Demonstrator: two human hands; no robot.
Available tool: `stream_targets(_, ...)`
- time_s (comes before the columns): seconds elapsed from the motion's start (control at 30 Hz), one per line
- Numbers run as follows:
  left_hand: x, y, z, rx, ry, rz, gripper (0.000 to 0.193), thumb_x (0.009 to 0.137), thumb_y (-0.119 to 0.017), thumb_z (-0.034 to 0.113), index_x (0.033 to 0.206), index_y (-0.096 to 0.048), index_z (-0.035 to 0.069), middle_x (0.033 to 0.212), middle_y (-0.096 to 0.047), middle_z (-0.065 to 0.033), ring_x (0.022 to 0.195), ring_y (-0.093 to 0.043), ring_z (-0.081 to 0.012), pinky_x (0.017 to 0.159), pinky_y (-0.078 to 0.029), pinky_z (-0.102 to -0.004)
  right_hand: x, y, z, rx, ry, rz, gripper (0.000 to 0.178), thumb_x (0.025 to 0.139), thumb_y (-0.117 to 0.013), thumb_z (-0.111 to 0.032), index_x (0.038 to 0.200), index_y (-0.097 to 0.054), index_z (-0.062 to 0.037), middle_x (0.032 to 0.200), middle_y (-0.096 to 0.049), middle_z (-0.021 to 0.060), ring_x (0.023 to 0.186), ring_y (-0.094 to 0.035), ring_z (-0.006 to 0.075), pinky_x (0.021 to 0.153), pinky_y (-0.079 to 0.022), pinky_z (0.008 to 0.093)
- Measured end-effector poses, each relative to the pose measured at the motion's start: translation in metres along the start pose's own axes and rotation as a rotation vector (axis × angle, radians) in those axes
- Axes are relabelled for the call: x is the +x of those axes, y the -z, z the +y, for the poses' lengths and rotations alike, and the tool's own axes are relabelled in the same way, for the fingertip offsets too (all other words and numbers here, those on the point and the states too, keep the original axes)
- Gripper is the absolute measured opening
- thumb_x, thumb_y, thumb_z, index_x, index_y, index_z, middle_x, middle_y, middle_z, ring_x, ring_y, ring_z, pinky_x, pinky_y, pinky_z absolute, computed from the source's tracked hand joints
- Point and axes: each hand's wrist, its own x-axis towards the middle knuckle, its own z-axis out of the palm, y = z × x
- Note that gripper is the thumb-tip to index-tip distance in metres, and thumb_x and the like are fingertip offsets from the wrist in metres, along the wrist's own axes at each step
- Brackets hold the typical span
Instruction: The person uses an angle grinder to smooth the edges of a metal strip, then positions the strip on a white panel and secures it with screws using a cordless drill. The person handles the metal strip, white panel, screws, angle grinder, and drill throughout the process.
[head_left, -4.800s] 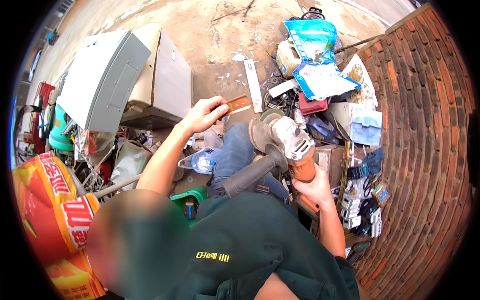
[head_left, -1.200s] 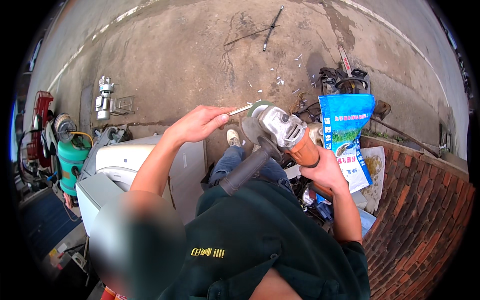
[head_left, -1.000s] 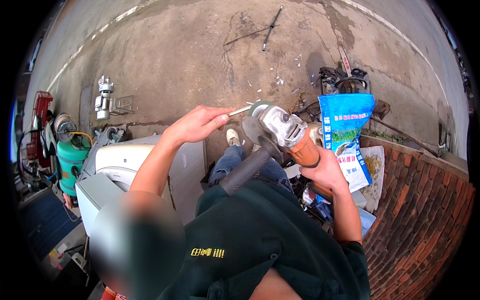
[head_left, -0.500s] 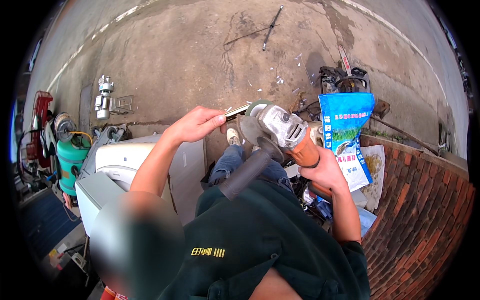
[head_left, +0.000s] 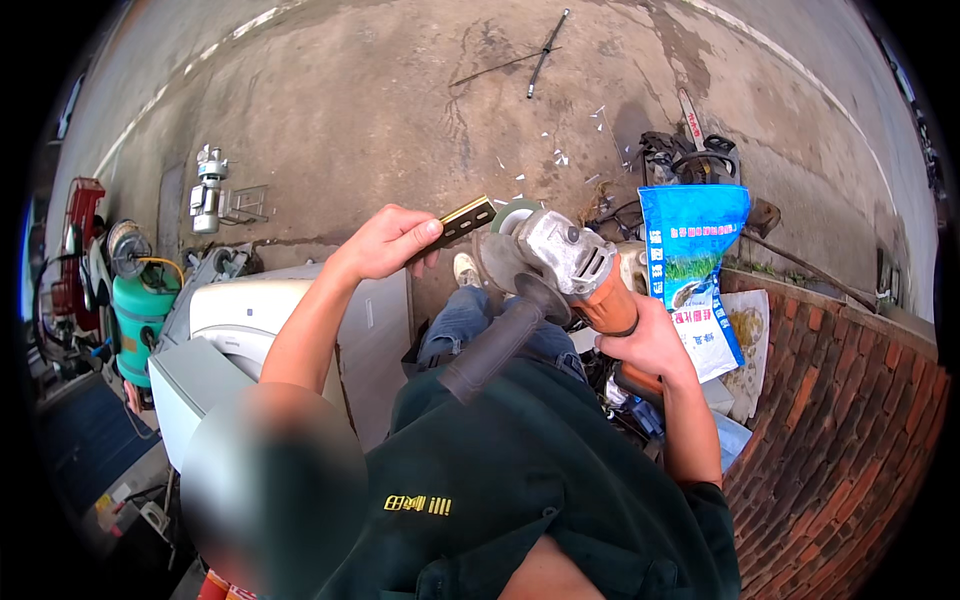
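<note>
My right hand (head_left: 645, 345) is wrapped round the orange rear body of an angle grinder (head_left: 565, 255). The grinder has a grey metal head, a black side handle (head_left: 492, 362) pointing toward me and a greenish disc (head_left: 515, 214) at its far side. Between the thumb and fingers of my left hand (head_left: 398, 242) is a slotted metal strip (head_left: 462, 221), dark on its face with a brass-coloured edge. Its far end lies close beside the disc; whether they touch I cannot tell.
A blue and white sack (head_left: 692, 260) lies at the right beside a brick surface (head_left: 840, 430), with a chainsaw (head_left: 700, 150) beyond. Pale appliance casings (head_left: 245, 320), a green tank (head_left: 145, 320) and a motor (head_left: 208, 195) stand left. A thin metal cross-shaped rod (head_left: 543, 55) lies ahead.
My left hand has turned the metal strip so that its slotted face shows, and its far end has shifted slightly left and up. The grinder has hardly moved.
</note>
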Motion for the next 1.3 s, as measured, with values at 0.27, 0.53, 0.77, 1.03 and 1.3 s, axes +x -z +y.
stream_targets(0.27, -0.004, 0.003, -0.006, -0.068, 0.061, 0.014, 0.052, 0.104, -0.046, 0.048, 0.084, -0.064, 0.003, 0.067, -0.068, -0.0055, 0.058, -0.065, -0.0128, 0.05, -0.048, -0.0278, -0.003, -0.002, 0.002, 0.027, 0.011, 0.0, 0.046, 0.064, -0.075, -0.015, 0.103, -0.066, 0.0071, 0.091, -0.072, 0.0162, 0.086, -0.069, 0.0196, 0.081, -0.053, 0.0347)
stream_targets(0.53, -0.007, 0.005, -0.017, -0.127, 0.028, -0.001, 0.059, 0.102, -0.046, 0.053, 0.084, -0.065, 0.0, 0.061, -0.064, -0.0072, 0.052, -0.062, -0.0139, 0.047, -0.048, -0.028, 0.003, -0.002, -0.001, 0.031, -0.028, -0.043, 0.047, 0.063, -0.077, -0.01, 0.106, -0.065, 0.0049, 0.092, -0.07, 0.0092, 0.085, -0.064, 0.0139, 0.081, -0.052, 0.0315)
stream_targets(0.77, -0.004, 0.007, -0.024, 0.033, -0.175, 0.013, 0.03, 0.096, -0.066, 0.032, 0.091, -0.065, 0.002, 0.068, -0.062, -0.0047, 0.064, -0.057, -0.0122, 0.059, -0.046, -0.0304, -0.001, -0.001, -0.002, 0.102, 0.016, -0.077, 0.047, 0.065, -0.076, -0.012, 0.106, -0.065, 0.0072, 0.093, -0.072, 0.0119, 0.088, -0.066, 0.0146, 0.082, -0.052, 0.0321)
stream_targets(1.03, 0.002, 0.001, -0.015, 0.29, -0.268, 0.104, 0.017, 0.097, -0.061, 0.013, 0.111, -0.062, 0.004, 0.09, -0.06, -0.0105, 0.083, -0.057, -0.0273, 0.074, -0.046, -0.0364, -0.001, -0.005, -0.018, 0.048, 0.013, -0.074, 0.046, 0.064, -0.076, -0.013, 0.105, -0.065, 0.0069, 0.092, -0.072, 0.0151, 0.089, -0.068, 0.0168, 0.082, -0.053, 0.0333)
stream_targets(1.3, 0.012, -0.008, -0.022, 0.334, -0.402, 0.228, 0.023, 0.09, -0.06, -0.002, 0.112, -0.062, 0.004, 0.096, -0.061, -0.0099, 0.088, -0.058, -0.0255, 0.079, -0.047, -0.0352, 0.006, -0.018, -0.016, 0.003, 0.072, -0.027, 0.047, 0.064, -0.076, -0.013, 0.105, -0.066, 0.0069, 0.093, -0.072, 0.0173, 0.09, -0.07, 0.0206, 0.082, -0.053, 0.0346)
